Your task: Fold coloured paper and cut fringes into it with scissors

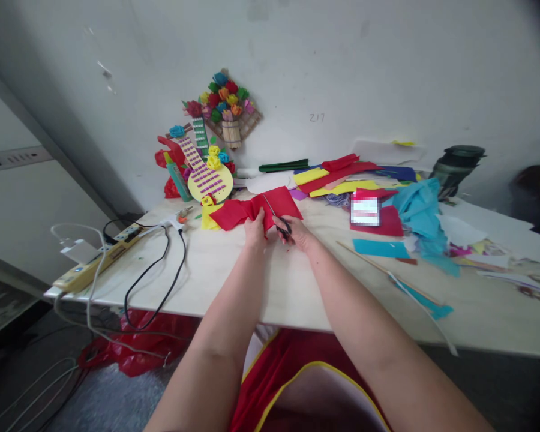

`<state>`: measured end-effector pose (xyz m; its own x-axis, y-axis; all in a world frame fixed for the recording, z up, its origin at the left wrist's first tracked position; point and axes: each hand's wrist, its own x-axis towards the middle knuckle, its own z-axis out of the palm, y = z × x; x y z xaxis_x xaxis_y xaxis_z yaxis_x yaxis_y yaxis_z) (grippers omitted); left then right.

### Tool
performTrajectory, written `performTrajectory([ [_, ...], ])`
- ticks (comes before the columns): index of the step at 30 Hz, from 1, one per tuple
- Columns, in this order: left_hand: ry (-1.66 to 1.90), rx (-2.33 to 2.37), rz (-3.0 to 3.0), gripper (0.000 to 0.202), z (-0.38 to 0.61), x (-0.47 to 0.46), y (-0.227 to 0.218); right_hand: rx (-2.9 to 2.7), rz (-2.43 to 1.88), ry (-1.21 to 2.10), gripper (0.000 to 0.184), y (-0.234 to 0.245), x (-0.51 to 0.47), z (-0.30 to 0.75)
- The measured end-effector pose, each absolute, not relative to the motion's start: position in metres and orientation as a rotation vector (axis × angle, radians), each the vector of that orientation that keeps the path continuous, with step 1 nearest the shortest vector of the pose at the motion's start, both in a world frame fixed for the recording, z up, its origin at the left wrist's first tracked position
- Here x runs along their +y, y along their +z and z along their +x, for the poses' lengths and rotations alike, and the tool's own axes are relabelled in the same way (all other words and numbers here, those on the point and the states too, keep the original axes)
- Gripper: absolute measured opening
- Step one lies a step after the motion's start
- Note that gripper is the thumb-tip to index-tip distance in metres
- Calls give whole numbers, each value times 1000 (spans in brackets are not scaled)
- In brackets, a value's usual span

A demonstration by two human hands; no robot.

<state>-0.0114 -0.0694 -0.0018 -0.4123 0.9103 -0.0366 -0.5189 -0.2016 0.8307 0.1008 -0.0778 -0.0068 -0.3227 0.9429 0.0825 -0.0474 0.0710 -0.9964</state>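
My left hand [255, 230] grips a sheet of red crepe paper [231, 214] by its near edge, a little above the table. Wrapped round the dark handles of a pair of scissors [282, 227], my right hand [293, 233] sits close beside it. The scissor blades point up and to the left, over the red paper. Whether the blades are parted cannot be made out. A piece of yellow paper [210, 221] shows from under the left end of the red sheet. Tiny red scraps lie near the fingers.
Paper-flower crafts [211, 180] and a green glue bottle [178, 180] stand back left. A power strip [83, 273] with cables [180, 264] lies left. Coloured paper [342, 187], a phone-like bright screen [365, 211], blue crepe paper [420, 207], a stick [378, 267] and a dark bottle [459, 171] lie right.
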Motion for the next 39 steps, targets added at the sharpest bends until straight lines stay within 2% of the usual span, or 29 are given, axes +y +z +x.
performTrajectory([
  [17, 1809, 1014, 641, 30, -13, -67, -4, -1419, -957, 1396, 35, -1, -81, 96],
  [39, 1800, 1014, 632, 26, -15, -68, -3, -1522, -905, 1427, 39, -1, -81, 101],
])
